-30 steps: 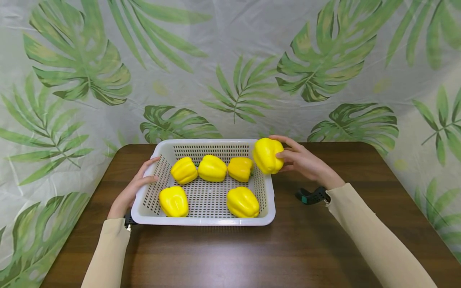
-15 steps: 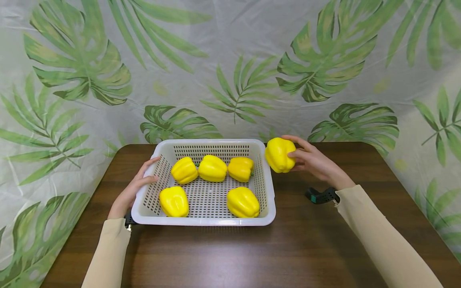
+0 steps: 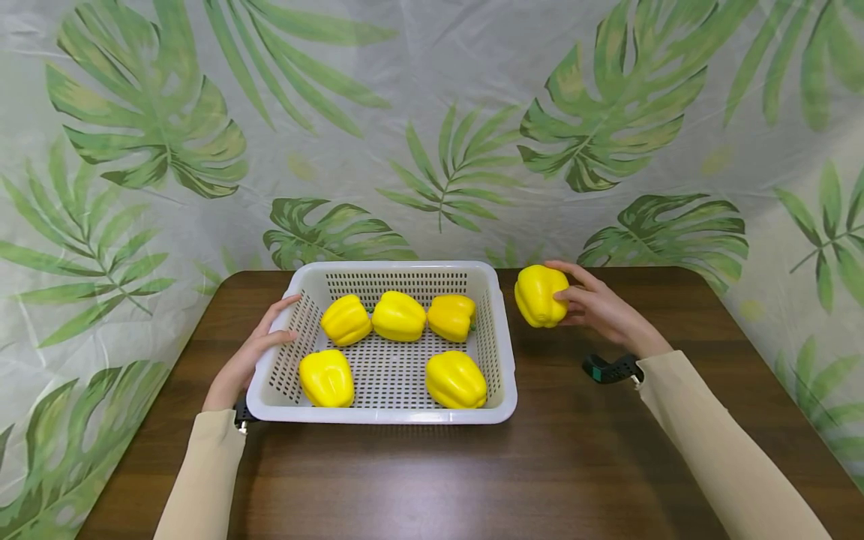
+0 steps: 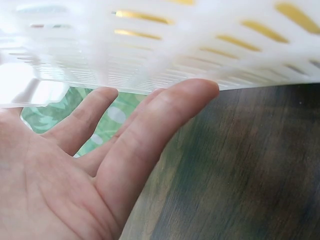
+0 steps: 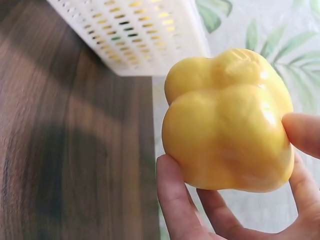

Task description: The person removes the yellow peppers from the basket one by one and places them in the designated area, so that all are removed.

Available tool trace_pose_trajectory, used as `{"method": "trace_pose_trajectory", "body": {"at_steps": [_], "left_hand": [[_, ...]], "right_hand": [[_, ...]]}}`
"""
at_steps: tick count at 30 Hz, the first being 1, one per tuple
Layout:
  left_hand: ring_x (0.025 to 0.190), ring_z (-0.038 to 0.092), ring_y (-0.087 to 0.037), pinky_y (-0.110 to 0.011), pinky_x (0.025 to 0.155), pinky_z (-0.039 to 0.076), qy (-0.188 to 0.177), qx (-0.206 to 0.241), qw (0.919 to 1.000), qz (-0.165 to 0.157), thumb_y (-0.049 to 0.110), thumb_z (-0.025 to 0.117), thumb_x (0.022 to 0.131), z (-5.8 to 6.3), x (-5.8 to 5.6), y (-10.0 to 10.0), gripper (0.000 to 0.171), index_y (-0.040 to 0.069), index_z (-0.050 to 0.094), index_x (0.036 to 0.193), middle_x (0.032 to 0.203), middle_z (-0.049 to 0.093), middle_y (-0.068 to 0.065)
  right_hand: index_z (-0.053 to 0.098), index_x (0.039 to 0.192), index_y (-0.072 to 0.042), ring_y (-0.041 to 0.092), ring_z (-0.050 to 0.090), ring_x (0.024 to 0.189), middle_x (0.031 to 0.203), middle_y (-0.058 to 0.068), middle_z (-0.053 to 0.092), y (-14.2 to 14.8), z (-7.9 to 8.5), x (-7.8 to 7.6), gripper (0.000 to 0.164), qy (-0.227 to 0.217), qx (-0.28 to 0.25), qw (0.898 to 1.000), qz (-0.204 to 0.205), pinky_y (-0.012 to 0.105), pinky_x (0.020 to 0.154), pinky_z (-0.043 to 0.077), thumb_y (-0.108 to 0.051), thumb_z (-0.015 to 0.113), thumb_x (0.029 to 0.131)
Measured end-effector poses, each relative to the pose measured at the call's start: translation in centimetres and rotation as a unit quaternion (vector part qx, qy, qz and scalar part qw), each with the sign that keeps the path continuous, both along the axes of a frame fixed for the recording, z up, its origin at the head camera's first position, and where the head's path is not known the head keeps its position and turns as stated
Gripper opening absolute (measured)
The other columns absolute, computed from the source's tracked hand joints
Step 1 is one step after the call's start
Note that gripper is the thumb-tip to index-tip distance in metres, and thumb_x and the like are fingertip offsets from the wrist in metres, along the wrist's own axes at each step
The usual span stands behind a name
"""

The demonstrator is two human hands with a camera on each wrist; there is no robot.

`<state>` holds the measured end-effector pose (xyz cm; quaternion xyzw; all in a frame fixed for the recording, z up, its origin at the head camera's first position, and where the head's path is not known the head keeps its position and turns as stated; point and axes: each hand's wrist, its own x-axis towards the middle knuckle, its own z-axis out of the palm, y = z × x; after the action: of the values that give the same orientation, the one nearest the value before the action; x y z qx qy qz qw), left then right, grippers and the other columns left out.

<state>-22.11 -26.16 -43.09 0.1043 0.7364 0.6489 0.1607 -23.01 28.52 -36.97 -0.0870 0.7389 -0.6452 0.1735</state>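
A white perforated plastic basket sits on the table with yellow bell peppers inside. Three lie along its back; a front-left pepper and a front-right pepper lie nearer me. My left hand grips the basket's left side, thumb and a finger over the rim. In the left wrist view, other fingers touch the outer wall. To the right of the basket, my right hand holds another yellow bell pepper between thumb and fingers. The right wrist view shows that pepper held clear of the tabletop.
The dark wooden table extends in front of the basket and to its right. Behind it hangs a leaf-patterned cloth. A black strap is on my right wrist.
My right hand has carried its bell pepper rightward from over the basket's right rim to beside the basket, dropping slightly at the end. The left hand and basket have stayed put.
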Motion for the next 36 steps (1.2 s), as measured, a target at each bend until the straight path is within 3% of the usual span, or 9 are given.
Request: {"method": "trace_pose_trajectory", "body": {"at_steps": [16, 21, 31, 36], "left_hand": [[0.122, 0.032, -0.054, -0.060, 0.079, 0.048, -0.006, -0.006, 1.0000, 0.005, 0.015, 0.044, 0.095, 0.0, 0.0, 0.0, 0.066, 0.036, 0.014, 0.150, 0.153, 0.007, -0.018], [0.121, 0.033, -0.054, -0.059, 0.079, 0.049, -0.007, -0.004, 1.0000, 0.003, 0.015, 0.044, 0.095, -0.1, -0.1, 0.0, 0.065, 0.036, 0.015, 0.149, 0.153, 0.009, -0.018], [0.122, 0.033, -0.054, -0.060, 0.079, 0.048, -0.007, 0.004, 1.0000, -0.001, 0.017, 0.045, 0.096, -0.1, 0.0, 0.0, 0.065, 0.035, 0.014, 0.150, 0.153, 0.008, -0.017], [0.122, 0.033, -0.054, -0.060, 0.079, 0.048, -0.006, 0.006, 1.0000, 0.000, 0.017, 0.045, 0.095, -0.1, 0.0, -0.1, 0.066, 0.035, 0.014, 0.150, 0.153, 0.009, -0.017]], "right_hand": [[0.022, 0.150, -0.013, 0.021, 0.062, 0.091, 0.133, 0.024, 0.033, 1.1, -2.8, -0.6, 0.062, 0.000, 0.014, 1.000, 0.003, 0.049, 0.085, 0.049, -0.012, 0.052, 0.096], [0.022, 0.150, -0.012, 0.023, 0.061, 0.090, 0.132, 0.030, 0.034, 1.2, -3.6, -0.6, 0.063, -0.001, 0.038, 0.999, -0.003, 0.052, 0.086, 0.047, -0.012, 0.053, 0.096], [0.019, 0.151, -0.011, 0.027, 0.059, 0.097, 0.142, 0.034, 0.024, 1.4, -4.6, -0.9, 0.065, -0.017, 0.063, 0.998, -0.017, 0.052, 0.089, 0.047, -0.011, 0.054, 0.097], [0.017, 0.152, -0.011, 0.038, 0.050, 0.109, 0.145, 0.033, 0.019, 1.3, -5.0, -0.9, 0.067, -0.015, 0.071, 0.997, -0.018, 0.055, 0.093, 0.043, -0.011, 0.054, 0.097]]}}
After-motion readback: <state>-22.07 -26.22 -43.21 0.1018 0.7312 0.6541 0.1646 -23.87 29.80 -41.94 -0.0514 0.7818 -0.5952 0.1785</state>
